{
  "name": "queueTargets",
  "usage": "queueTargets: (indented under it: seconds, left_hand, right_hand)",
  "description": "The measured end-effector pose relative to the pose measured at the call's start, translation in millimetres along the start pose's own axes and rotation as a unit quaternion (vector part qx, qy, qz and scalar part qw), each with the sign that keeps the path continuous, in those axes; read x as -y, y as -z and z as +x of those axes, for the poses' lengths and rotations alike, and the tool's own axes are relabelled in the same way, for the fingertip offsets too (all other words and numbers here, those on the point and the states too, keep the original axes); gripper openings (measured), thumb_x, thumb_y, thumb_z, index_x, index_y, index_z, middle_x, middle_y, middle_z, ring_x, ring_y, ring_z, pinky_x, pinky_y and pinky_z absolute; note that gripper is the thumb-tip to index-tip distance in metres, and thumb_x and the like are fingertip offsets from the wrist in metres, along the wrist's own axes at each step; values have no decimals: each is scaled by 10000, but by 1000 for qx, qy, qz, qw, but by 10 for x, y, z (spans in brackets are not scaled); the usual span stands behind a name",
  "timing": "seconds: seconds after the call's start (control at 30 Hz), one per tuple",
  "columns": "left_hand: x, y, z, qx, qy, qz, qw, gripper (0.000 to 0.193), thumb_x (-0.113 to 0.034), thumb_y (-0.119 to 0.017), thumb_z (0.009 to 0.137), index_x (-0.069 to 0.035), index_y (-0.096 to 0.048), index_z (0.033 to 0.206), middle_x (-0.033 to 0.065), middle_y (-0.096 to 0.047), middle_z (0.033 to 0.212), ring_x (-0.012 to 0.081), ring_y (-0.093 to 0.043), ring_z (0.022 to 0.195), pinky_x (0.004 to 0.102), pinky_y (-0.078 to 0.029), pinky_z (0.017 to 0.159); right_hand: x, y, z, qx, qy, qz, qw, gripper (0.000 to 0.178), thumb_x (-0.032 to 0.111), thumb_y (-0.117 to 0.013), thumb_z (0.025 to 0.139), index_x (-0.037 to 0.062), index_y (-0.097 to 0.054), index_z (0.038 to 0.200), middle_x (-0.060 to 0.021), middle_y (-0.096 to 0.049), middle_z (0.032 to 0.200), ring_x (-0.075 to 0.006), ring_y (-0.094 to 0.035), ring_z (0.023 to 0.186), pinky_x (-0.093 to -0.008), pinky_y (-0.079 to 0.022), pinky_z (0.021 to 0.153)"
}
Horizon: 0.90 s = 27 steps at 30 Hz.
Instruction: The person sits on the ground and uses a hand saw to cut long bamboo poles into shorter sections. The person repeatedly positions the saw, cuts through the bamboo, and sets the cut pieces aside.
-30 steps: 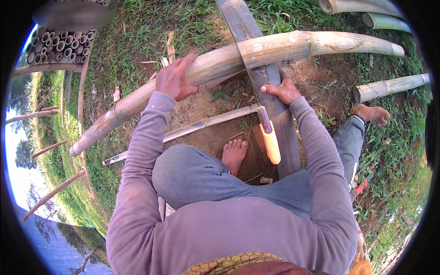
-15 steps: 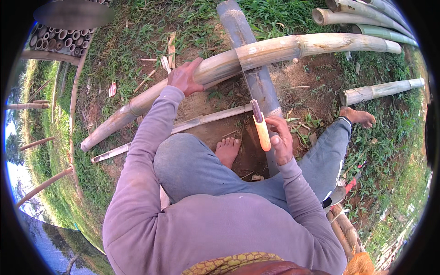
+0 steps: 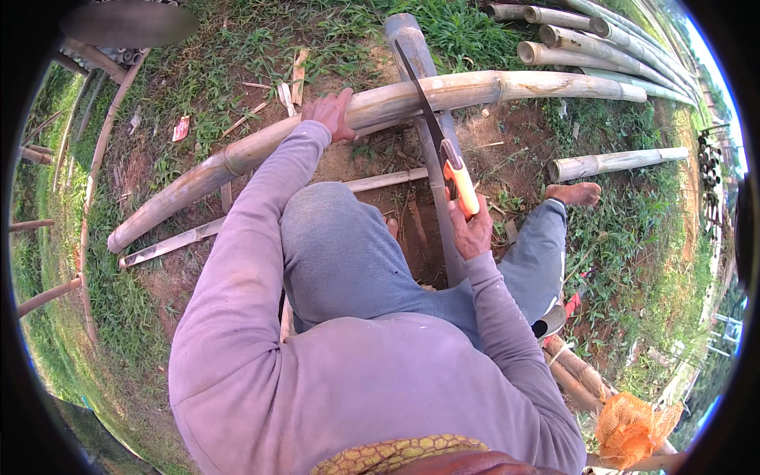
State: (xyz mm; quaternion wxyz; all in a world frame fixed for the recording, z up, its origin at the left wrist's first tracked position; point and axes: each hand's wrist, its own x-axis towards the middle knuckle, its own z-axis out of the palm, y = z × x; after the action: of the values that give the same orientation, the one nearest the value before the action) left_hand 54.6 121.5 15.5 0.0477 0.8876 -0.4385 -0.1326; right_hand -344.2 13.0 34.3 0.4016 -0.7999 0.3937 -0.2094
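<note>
A long thick bamboo pole [image 3: 455, 89] lies crosswise over a grey pole [image 3: 409, 41] that runs away from me on the ground. My left hand [image 3: 331, 115] is closed over its upper side, left of where the two cross. Near my right knee my right hand [image 3: 473, 229] grips a handsaw [image 3: 461, 187] by its orange handle. The dark saw blade [image 3: 425, 99] slants up and away, its middle at the bamboo where it lies over the grey pole. Whether the teeth are in a cut cannot be made out.
A split bamboo strip [image 3: 178, 241] lies below the pole. One short bamboo length [image 3: 617, 162] rests by my right foot [image 3: 573, 194]. Several poles [image 3: 602, 43] are stacked at the far right. An orange mesh bag [image 3: 633, 427] sits at the lower right.
The saw has tilted, so its blade now shows fully, reaching past the bamboo. My left hand stays on the pole. The whole view has shifted a little.
</note>
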Motion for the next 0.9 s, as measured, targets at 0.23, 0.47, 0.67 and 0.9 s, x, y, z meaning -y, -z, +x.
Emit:
queueTargets:
  seconds: [0.23, 0.47, 0.67, 0.9]
  left_hand:
    - [411, -9, -224, -5, 9, -36, 999, 812, -432, -975, 707, -159, -553, 1345, 150, -715, 1301, 397, -689, 1263, 576, -517, 1052]
    - [474, 22, -389, -7, 43, 1, 999, 875, -432, -955, 709, -156, -532, 1424, 142, -688, 1375, 389, -662, 1303, 554, -491, 1096]
    - [517, -19, -418, -41, 5, 3, 999, 852, -462, -958, 729, -168, -537, 1409, 135, -695, 1333, 356, -676, 1291, 552, -516, 1064]
    - [516, 10, -419, 10, 25, -3, 1000, 860, -477, -938, 729, -146, -529, 1409, 149, -698, 1330, 368, -689, 1268, 519, -546, 1051]
  right_hand:
    - [524, 2, 149, 30, 125, 56, 990, 279, 138, -786, 972, 27, -645, 1186, -126, -706, 870, -279, -699, 771, -419, -562, 756]
    - [801, -286, 44, 21, 102, 67, 992, 374, 103, -755, 984, -12, -609, 1308, -160, -705, 1082, -233, -698, 882, -385, -562, 795]
    - [1037, -201, 247, -3, 58, 100, 993, 400, 324, -839, 1015, -5, -679, 1176, -105, -714, 875, -191, -673, 762, -357, -556, 722]
    - [1036, 238, -470, 23, 13, 90, 996, 258, 124, -810, 1014, -30, -676, 1170, -94, -748, 883, -144, -691, 749, -321, -564, 722]
